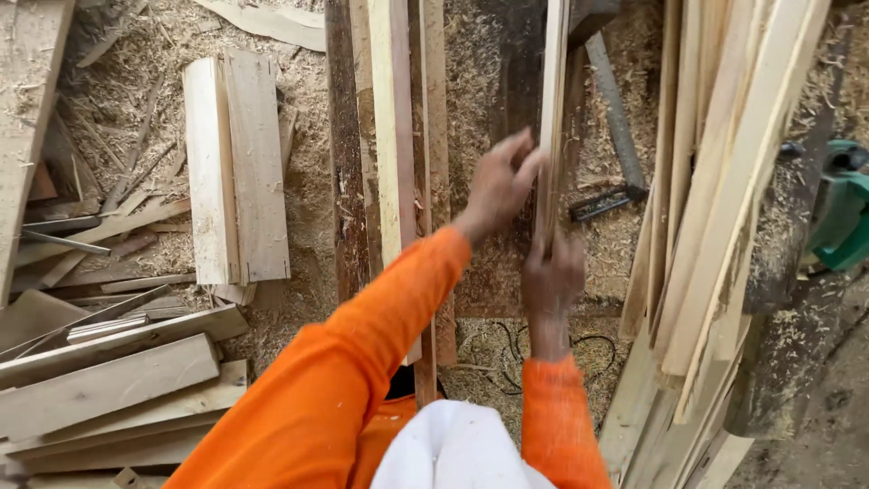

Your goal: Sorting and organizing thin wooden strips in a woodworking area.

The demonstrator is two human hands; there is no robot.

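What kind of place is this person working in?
Most likely a carpentry or sawmill workshop. Sawdust covers the floor, stacks of cut planks lie all around, and a green power tool sits at the right edge. Both hands, left hand and right hand, grip a thin wooden strip.

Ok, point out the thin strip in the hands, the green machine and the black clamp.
thin wooden strip (pixel 553 100), head view, upper length above the hands.
green machine (pixel 842 213), head view, its green housing.
black clamp (pixel 605 203), head view, its jaw bar.
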